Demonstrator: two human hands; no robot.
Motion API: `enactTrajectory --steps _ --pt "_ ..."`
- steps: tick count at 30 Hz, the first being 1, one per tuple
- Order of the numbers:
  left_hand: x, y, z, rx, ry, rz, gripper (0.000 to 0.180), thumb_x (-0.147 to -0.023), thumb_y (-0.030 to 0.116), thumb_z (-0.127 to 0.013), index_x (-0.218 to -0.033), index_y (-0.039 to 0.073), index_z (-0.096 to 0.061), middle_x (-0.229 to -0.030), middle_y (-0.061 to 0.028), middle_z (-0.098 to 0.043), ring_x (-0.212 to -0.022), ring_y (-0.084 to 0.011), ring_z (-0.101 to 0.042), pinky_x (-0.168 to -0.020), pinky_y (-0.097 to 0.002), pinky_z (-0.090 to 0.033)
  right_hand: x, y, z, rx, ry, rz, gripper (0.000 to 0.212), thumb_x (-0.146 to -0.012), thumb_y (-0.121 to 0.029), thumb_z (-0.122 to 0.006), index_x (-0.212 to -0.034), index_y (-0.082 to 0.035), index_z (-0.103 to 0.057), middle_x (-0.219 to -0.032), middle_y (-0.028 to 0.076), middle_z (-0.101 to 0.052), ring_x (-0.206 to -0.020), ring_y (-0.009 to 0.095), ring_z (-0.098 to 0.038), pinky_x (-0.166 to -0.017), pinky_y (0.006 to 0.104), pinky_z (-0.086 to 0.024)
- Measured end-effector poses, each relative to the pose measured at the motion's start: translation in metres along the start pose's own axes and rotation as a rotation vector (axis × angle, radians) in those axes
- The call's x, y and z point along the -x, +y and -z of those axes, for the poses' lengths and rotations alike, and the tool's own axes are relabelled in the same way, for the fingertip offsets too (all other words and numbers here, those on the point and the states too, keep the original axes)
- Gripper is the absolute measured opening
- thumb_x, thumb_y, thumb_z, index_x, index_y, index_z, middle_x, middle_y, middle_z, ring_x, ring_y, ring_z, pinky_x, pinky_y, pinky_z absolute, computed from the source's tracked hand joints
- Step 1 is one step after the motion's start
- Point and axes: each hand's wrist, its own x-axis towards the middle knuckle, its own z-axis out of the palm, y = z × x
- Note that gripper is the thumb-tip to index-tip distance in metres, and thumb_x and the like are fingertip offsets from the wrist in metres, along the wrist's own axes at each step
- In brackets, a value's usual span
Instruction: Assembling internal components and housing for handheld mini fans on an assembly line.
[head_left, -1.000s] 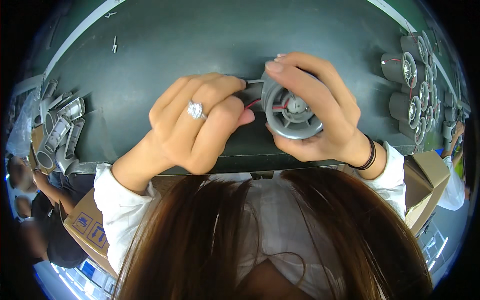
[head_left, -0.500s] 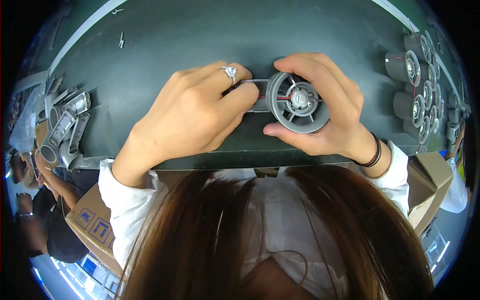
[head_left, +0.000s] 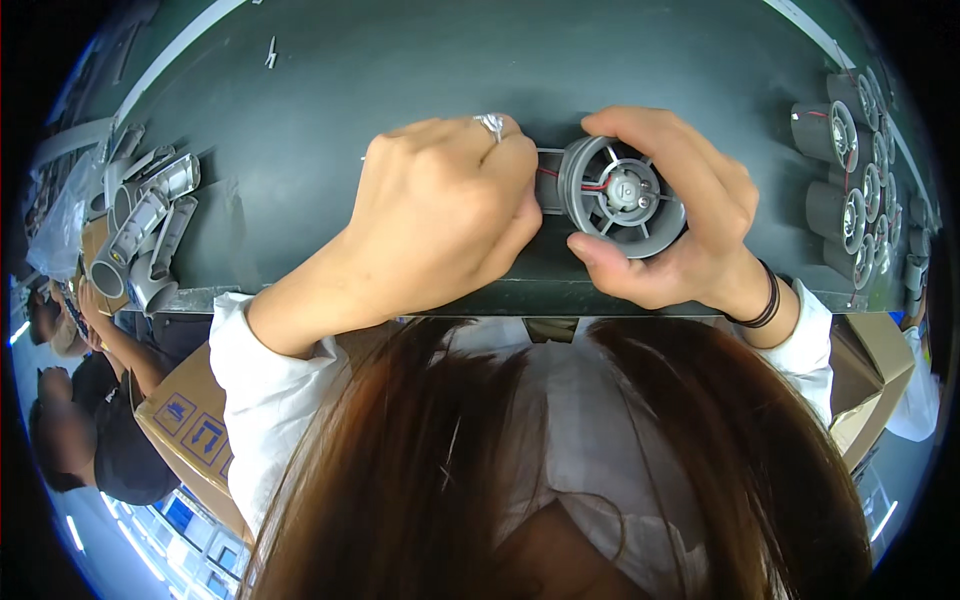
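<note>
A round grey fan housing faces up, with spokes and a motor at its centre. My right hand grips its right side, thumb on the near rim and fingers on the far rim. From its left side juts a narrow grey handle piece with a red wire running along it into the motor. My left hand, with a ring on it, is closed around that handle piece in a fist. Its fingertips and most of the handle are hidden beneath the hand.
Several similar fan housings stand grouped at the right of the dark table. Loose grey half-tube parts are heaped at the left edge. Small screws lie at the far left. A cardboard box and another person are at lower left.
My left hand has rolled over into a tighter fist, hiding more of the handle piece. The whole view has shifted slightly; my right hand keeps its hold on the fan housing.
</note>
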Motion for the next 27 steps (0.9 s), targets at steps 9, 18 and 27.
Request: enactTrajectory --steps 9,18,27 --pt "0.006 0.005 0.004 0.12 -0.009 0.18 0.004 -0.071 0.0 -0.059 -0.074 -0.002 -0.057 -0.068 -0.013 -0.056 -0.055 -0.0275 -0.053 -0.048 -0.0368 -0.042 0.002 -0.002 0.001 0.052 -0.021 0.008 0.051 -0.064 -0.023 -0.074 -0.1 0.01 -0.059 -0.091 0.019 -0.065 -0.073 0.027 -0.065 -0.064 0.0297 -0.053" --pt "0.004 -0.001 0.014 0.295 -0.142 0.238 0.002 -0.073 -0.006 -0.056 -0.074 -0.006 -0.054 -0.076 -0.0139 -0.057 -0.052 -0.0218 -0.045 -0.049 -0.0326 -0.037 0.0 -0.009 0.006 -0.062 -0.104 -0.174 0.054 -0.067 -0.022 -0.073 -0.108 0.011 -0.059 -0.103 0.026 -0.062 -0.092 0.033 -0.064 -0.078 0.0348 -0.052" --pt "0.005 -0.011 0.018 0.411 -0.184 0.169 0.006 -0.071 -0.004 -0.056 -0.068 -0.004 -0.051 -0.088 -0.0174 -0.062 -0.052 -0.0232 -0.045 -0.048 -0.0324 -0.036 0.002 -0.004 0.006 -0.154 -0.126 -0.214 0.056 -0.067 -0.023 -0.076 -0.107 0.012 -0.059 -0.105 0.025 -0.063 -0.102 0.039 -0.061 -0.083 0.039 -0.051"
